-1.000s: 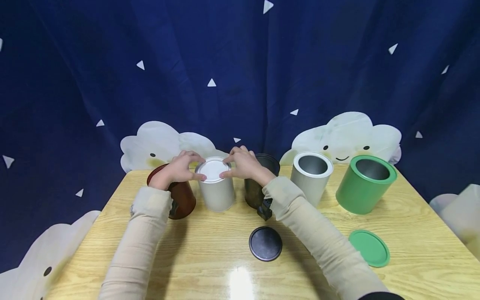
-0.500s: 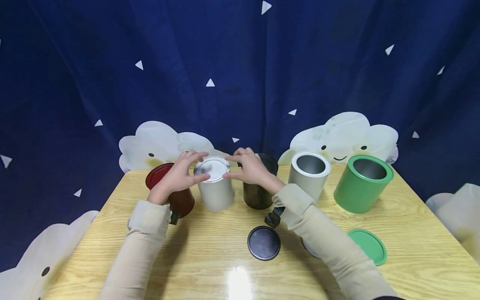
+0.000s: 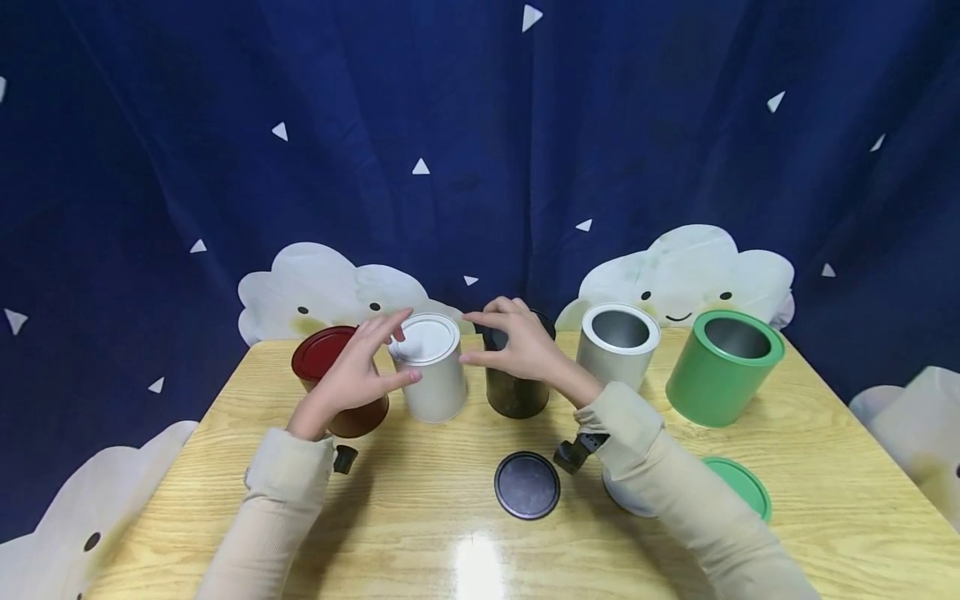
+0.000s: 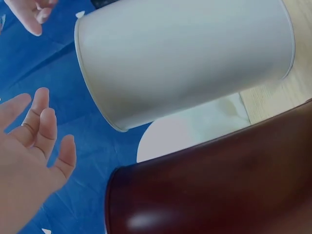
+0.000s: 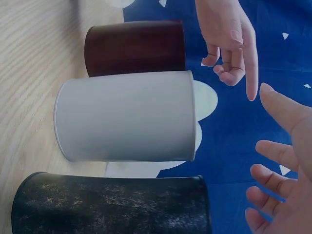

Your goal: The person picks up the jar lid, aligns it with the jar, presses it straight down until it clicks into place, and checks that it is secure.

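Note:
A white can (image 3: 433,392) stands upright with a white lid (image 3: 427,340) on its top. My left hand (image 3: 358,375) hovers at the can's left, thumb and fingers spread, overlapping the lidded dark red can (image 3: 363,408). On the other side my right hand (image 3: 521,346) is held out in front of the black can (image 3: 517,392), its thumb and fingers apart and holding nothing. In the left wrist view, a gap shows between the left fingers (image 4: 44,129) and the white can (image 4: 185,58). The right wrist view shows the right fingers (image 5: 273,185) spread, also away from the can.
To the right stand a second white can (image 3: 618,362), open at the top, and an open green can (image 3: 716,375). A black lid (image 3: 527,485) and a green lid (image 3: 742,485) lie on the wooden table (image 3: 420,517). A pale disc (image 3: 626,498) is partly under the right sleeve.
Both hands have drawn back from the white can's lid, the left toward the lower left and the right toward the lower right. The cans and lids stay in place.

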The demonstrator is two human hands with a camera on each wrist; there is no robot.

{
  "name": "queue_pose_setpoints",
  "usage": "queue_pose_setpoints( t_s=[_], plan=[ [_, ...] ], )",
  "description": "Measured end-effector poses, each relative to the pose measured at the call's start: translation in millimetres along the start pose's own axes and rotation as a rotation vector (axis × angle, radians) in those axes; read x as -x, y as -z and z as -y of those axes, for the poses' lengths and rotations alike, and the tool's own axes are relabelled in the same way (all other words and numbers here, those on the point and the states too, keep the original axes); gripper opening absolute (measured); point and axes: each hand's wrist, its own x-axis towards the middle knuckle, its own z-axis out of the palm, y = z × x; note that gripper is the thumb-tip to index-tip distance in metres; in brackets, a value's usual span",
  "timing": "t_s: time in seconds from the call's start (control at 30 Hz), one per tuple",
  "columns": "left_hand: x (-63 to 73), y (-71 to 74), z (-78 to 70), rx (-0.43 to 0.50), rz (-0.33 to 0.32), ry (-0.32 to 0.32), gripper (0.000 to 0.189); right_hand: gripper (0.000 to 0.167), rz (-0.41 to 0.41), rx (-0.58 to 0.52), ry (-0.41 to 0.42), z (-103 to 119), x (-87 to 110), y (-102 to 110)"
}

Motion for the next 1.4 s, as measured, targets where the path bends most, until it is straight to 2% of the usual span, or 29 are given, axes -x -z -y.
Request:
queue_pose_setpoints(
  t_s=[0.23, 0.47, 0.67, 0.83, 1.07, 1.2, 1.4],
  plan=[
    [4.5, -3.2, -6.2, -0.004, -0.018, -0.026, 0.077, 0.057, -0.051, -0.030, 0.064, 0.7, 9.7, 10.2],
    [7.0, -8.2, -15.1, 0.009, -0.033, -0.058, 0.084, 0.056, -0.068, -0.046, 0.065, -1.7, 23.8, 19.8],
    [8.7, -20.4, -26.1, 0.012, -0.061, -0.067, 0.084, 0.056, -0.095, -0.059, 0.087, -7.6, 42.3, 27.4],
    [12.8, -34.4, -36.0, 0.051, -0.084, -0.083, 0.078, 0.056, -0.136, -0.060, 0.085, -12.3, 60.7, 32.0],
    [22.6, -58.2, -42.8, 0.065, -0.011, -0.105, 0.080, 0.059, -0.140, -0.036, 0.069, -25.1, 86.1, 32.2],
    [29.0, -71.5, -44.3, 0.054, 0.006, -0.104, 0.082, 0.060, -0.118, -0.029, 0.032, -33.7, 102.7, 28.4],
    [32.7, -89.1, -46.5, 0.028, 0.036, -0.063, 0.084, 0.056, -0.127, -0.041, 0.002, -49.3, 122.6, 23.0]
  ],
)
